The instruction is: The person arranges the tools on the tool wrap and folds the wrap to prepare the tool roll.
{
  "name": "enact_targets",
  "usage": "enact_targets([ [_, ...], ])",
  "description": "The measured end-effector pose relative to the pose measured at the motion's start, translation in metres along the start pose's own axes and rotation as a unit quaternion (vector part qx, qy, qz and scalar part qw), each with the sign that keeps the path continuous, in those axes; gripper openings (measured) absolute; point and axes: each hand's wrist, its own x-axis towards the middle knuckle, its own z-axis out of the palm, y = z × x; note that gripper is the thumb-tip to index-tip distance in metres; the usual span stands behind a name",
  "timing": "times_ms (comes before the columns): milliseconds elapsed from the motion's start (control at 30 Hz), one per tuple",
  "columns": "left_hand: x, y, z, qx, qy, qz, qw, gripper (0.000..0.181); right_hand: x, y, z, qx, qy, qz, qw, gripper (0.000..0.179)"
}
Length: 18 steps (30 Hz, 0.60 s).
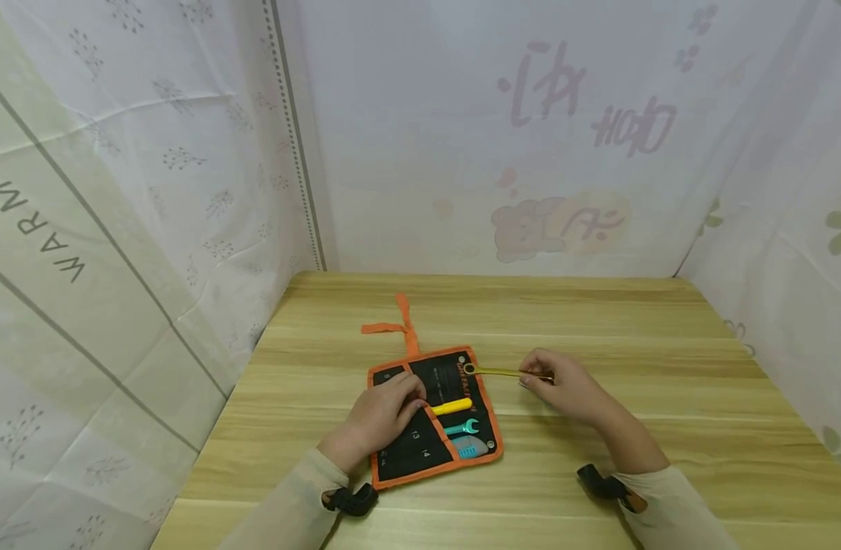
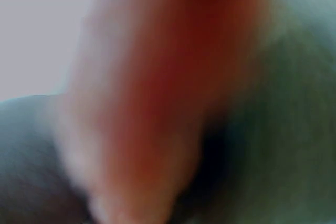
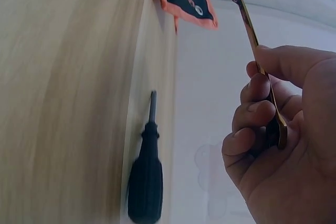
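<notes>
A black tool pouch with orange trim lies unrolled on the table. A yellow handle, a teal open-end wrench and a grey-blue tool end stick out of its pockets. My left hand lies over the pouch, its curled fingers pinching the pocket's orange edge; the left wrist view is blurred by a close finger. My right hand grips a gold combination wrench by its open end. The wrench points left, its ring end overlapping the pouch's right edge in the head view.
In the right wrist view a black-handled screwdriver lies on the wooden table. Orange tie straps stretch from the pouch toward the back. Printed fabric walls enclose the table's back and sides.
</notes>
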Motion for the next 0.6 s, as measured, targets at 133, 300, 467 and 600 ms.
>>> enact_targets([
  [133,0.0,0.0,0.0,0.001,0.0,0.0,1.0,0.008,0.007,-0.007,0.005,0.005,-0.019,-0.004,0.9998,0.012],
  [300,0.001,0.0,-0.001,-0.002,-0.003,-0.002,1.0,0.007,0.016,-0.014,0.009,0.0,-0.029,-0.004,0.9996,0.009],
  [467,0.0,0.002,-0.002,-0.004,-0.004,-0.006,1.0,0.006,0.023,-0.019,0.012,0.006,-0.047,-0.004,0.9989,0.01],
  [600,0.001,0.002,-0.002,-0.004,0.0,-0.005,1.0,0.007,0.027,-0.021,0.015,0.005,-0.052,-0.003,0.9986,0.01],
])
